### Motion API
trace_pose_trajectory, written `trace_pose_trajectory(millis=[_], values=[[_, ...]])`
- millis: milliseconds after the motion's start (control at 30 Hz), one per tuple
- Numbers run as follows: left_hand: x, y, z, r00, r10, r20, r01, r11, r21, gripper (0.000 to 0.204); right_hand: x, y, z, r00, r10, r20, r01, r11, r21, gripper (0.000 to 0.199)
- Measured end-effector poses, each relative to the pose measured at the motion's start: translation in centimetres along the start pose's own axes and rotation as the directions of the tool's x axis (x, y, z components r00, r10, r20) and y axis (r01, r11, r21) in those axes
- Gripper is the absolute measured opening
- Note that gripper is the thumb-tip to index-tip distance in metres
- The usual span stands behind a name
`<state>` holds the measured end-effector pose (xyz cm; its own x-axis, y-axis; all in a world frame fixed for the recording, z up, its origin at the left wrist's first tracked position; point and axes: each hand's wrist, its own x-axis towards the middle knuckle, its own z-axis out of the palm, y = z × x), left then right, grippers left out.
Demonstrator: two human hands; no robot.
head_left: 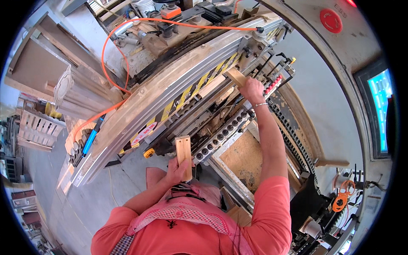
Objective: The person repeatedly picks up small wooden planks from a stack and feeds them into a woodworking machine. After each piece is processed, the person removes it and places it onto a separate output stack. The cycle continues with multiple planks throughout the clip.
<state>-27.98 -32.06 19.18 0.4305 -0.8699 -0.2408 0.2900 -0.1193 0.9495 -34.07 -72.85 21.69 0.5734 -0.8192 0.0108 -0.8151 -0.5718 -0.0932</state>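
Workshop clutter fills the room, and a long woodworking machine [178,91] with a yellow-and-black striped rail [199,83] runs slantwise in front of the person. Their left hand [179,171] is drawn in close to the chest, fingers wrapped around the lower end of a short wooden block [183,151] that stands upright, its top just short of a row of dark drill spindles [221,136]. Their right hand [251,90] is stretched far out, well apart from the left, gripping a second wooden block [236,77] and holding it against the machine just below the striped rail. An orange hose [111,51] loops over the machine beyond the left hand, and a red round button [331,20] sits on the grey housing beyond the right hand, with a lit screen [380,108] off to the right of that arm
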Motion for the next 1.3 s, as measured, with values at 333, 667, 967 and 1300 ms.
trace_pose_trajectory(millis=[333,667,967,1300], values=[[-0.2,-0.1,-0.1,1.000,0.002,-0.030,0.002,0.993,0.116,0.029,-0.4,-0.6,-0.4,1.000,-0.007,-0.031,0.008,0.999,0.034,0.026],[-0.4,-0.8,-0.2,0.999,0.045,0.010,-0.046,0.997,0.069,0.037,-0.7,-1.2,-1.6,0.998,0.032,0.046,-0.032,0.999,-0.001,0.042],[-5.3,0.6,-2.5,0.983,0.078,-0.164,-0.092,0.993,-0.078,0.036,-0.3,-0.8,-0.4,0.995,-0.100,-0.008,0.097,0.980,-0.174,0.040],[-18.7,1.8,-16.6,0.322,0.087,-0.943,0.065,0.991,0.114,0.027,-1.3,-0.9,-0.3,0.999,-0.042,-0.015,0.038,0.974,-0.223,0.054]])
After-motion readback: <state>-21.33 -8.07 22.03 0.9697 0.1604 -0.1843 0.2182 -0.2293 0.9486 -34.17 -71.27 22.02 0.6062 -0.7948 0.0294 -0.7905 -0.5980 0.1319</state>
